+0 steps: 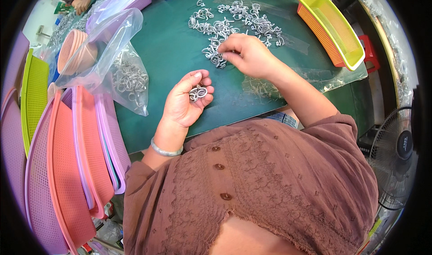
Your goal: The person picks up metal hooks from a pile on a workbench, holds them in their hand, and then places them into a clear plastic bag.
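Observation:
My left hand (186,97) is palm up with its fingers curled around a few small silver metal rings (197,93). On the green table, a loose pile of silver ring-shaped metal pieces (222,29) spreads out beyond my hands. At the pile's near edge, the thumb and forefinger of my right hand (247,55) come together in a pinch among the pieces. What lies between those fingertips is too small and hidden to make out.
A clear plastic bag (130,75) of similar metal pieces lies at the left, beside stacked pink cups (76,52). Plastic baskets (72,165) crowd the left side. A yellow-and-orange basket (330,30) stands at the far right, a fan (396,156) below it. Another person's hands (82,4) show at the far left.

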`<action>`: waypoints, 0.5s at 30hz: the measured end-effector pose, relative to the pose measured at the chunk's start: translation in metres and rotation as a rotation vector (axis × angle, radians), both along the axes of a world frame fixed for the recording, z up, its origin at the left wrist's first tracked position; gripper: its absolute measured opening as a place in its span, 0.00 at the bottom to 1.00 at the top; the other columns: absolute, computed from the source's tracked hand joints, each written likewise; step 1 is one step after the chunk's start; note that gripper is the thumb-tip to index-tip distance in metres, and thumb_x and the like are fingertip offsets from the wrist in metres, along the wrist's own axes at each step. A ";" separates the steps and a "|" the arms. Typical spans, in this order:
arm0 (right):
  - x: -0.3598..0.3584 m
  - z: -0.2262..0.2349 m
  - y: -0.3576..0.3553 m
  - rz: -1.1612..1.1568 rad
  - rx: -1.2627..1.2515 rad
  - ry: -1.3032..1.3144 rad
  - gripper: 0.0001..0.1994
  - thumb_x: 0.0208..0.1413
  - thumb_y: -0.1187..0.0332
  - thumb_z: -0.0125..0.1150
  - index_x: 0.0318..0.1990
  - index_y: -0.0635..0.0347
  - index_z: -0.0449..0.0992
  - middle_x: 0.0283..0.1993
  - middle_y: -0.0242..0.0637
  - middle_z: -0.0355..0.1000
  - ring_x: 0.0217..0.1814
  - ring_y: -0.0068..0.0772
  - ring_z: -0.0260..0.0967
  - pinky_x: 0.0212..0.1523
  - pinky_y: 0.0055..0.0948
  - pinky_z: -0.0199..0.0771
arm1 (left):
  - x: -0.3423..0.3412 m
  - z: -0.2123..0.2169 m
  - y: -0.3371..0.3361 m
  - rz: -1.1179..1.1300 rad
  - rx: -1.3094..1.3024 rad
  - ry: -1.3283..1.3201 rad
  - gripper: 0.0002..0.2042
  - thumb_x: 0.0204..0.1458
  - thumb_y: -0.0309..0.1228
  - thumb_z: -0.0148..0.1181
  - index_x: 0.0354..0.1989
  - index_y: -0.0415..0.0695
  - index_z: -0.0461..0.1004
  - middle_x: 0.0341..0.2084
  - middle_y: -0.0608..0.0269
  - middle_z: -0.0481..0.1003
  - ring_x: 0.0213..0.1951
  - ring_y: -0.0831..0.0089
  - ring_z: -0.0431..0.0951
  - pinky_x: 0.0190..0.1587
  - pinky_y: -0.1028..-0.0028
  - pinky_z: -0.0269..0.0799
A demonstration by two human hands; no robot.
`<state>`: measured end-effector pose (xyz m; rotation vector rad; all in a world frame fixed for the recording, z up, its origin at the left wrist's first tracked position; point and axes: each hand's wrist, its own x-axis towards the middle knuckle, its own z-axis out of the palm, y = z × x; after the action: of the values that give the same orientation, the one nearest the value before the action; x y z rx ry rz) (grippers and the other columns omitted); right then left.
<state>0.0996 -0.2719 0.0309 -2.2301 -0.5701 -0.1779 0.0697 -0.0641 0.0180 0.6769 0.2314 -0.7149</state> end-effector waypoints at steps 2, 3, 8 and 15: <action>-0.004 -0.002 -0.002 0.036 -0.310 -0.212 0.06 0.43 0.73 0.57 0.32 0.60 0.74 0.29 0.35 0.67 0.36 0.35 0.66 0.37 0.32 0.66 | 0.003 -0.005 0.003 -0.023 0.007 -0.022 0.06 0.51 0.28 0.51 0.35 0.39 0.69 0.25 0.62 0.70 0.26 0.71 0.72 0.25 0.77 0.71; -0.006 -0.001 0.000 0.017 -0.342 -0.233 0.06 0.42 0.72 0.57 0.31 0.59 0.73 0.30 0.35 0.67 0.37 0.36 0.66 0.38 0.33 0.66 | 0.004 -0.007 0.004 -0.032 0.011 -0.034 0.06 0.51 0.28 0.50 0.34 0.39 0.69 0.25 0.62 0.70 0.26 0.72 0.72 0.25 0.77 0.71; -0.006 -0.005 0.005 -0.046 -0.432 -0.322 0.03 0.41 0.71 0.57 0.26 0.57 0.73 0.30 0.34 0.67 0.36 0.37 0.65 0.37 0.35 0.64 | 0.003 -0.001 0.001 -0.019 0.151 -0.045 0.06 0.51 0.28 0.50 0.35 0.40 0.69 0.25 0.63 0.70 0.26 0.72 0.72 0.26 0.76 0.71; -0.002 0.000 0.000 0.046 -0.086 -0.225 0.03 0.42 0.72 0.56 0.27 0.58 0.73 0.28 0.37 0.66 0.33 0.40 0.66 0.33 0.36 0.65 | 0.002 0.008 -0.005 0.023 0.250 -0.052 0.08 0.51 0.29 0.51 0.37 0.40 0.69 0.24 0.64 0.70 0.25 0.73 0.72 0.26 0.77 0.71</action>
<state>0.0975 -0.2721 0.0314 -2.2931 -0.7622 -0.3909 0.0714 -0.0692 0.0263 0.9283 0.2831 -0.6515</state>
